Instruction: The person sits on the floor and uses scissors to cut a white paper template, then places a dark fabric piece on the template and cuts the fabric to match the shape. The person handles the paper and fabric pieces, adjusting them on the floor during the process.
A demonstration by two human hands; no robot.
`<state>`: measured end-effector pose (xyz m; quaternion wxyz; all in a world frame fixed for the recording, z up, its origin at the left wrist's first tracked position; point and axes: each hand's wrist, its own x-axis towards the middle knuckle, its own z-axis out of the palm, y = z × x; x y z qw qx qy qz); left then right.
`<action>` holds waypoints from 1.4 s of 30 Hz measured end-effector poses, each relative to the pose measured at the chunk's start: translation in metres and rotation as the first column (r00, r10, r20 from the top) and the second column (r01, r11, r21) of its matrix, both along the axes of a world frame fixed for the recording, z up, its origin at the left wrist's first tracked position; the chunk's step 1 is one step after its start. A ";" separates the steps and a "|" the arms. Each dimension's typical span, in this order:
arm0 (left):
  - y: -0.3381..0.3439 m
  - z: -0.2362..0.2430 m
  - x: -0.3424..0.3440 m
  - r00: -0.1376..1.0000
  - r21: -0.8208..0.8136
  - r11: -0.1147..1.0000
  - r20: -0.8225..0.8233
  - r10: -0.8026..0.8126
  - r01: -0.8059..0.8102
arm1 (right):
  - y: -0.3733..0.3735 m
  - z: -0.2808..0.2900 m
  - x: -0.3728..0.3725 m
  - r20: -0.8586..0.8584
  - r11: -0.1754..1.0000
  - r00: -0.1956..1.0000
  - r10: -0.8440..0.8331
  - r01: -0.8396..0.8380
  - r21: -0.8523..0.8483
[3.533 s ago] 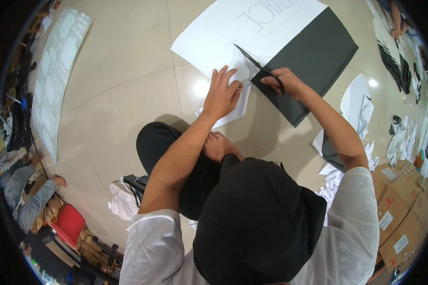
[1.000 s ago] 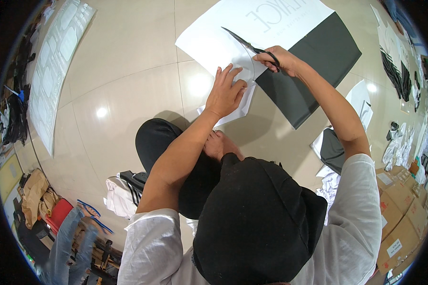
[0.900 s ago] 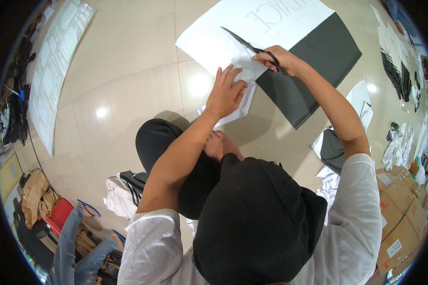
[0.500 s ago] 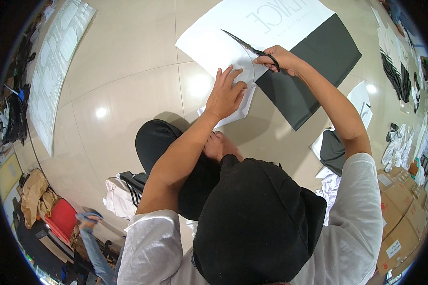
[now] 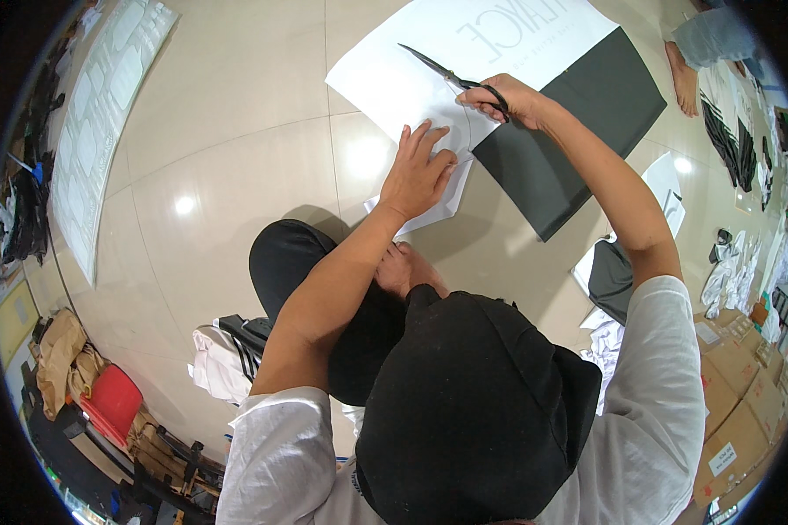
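Observation:
My right hand is closed around the handles of black scissors. Their blades point up and left over a white sheet with faint reversed print, and they look nearly together. Below and left of the scissors, my left hand lies on the sheet's lower part with its fingers spread. Between the two hands a thin curved line or edge runs down the white material. A dark grey panel adjoins the white sheet, passing beneath my right forearm. Whether the sheet is cloth or paper I cannot tell.
The work lies on a glossy tiled floor. A long white patterned sheet is at the far left. Cardboard boxes stand at lower right. Another person's bare foot is at upper right. A red chair stands at lower left.
My right hand and the scissors have shifted slightly up and left. My left hand stays put. Another person's foot has appeared at upper right, and an arm at lower left has gone from view.

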<state>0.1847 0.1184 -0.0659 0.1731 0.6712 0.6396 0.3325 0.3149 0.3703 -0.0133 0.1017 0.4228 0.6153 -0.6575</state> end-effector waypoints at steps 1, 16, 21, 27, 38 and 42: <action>0.000 0.000 0.000 1.000 0.003 1.000 0.001 -0.001 0.001 | 0.002 -0.001 0.000 0.001 1.000 1.000 0.001 -0.001 -0.001; 0.000 0.002 0.000 0.998 0.003 1.000 -0.059 -0.003 0.003 | 0.007 0.001 -0.001 0.006 0.998 0.999 0.048 -0.048 0.048; -0.001 0.003 0.000 0.998 -0.007 1.000 -0.061 -0.006 0.005 | 0.007 0.006 -0.012 0.014 0.998 0.998 0.059 -0.059 0.012; -0.001 0.002 0.000 0.998 -0.011 1.000 -0.065 -0.008 0.007 | 0.011 0.006 -0.021 0.026 0.999 0.998 0.051 -0.052 0.007; 0.001 0.002 0.000 0.998 -0.011 1.000 -0.063 -0.008 0.007 | 0.018 -0.001 -0.023 0.020 0.995 0.996 0.085 -0.086 0.051; 0.000 0.003 0.000 0.999 -0.013 1.000 -0.049 -0.006 0.005 | 0.017 0.006 -0.027 0.046 0.994 0.995 0.092 -0.094 0.056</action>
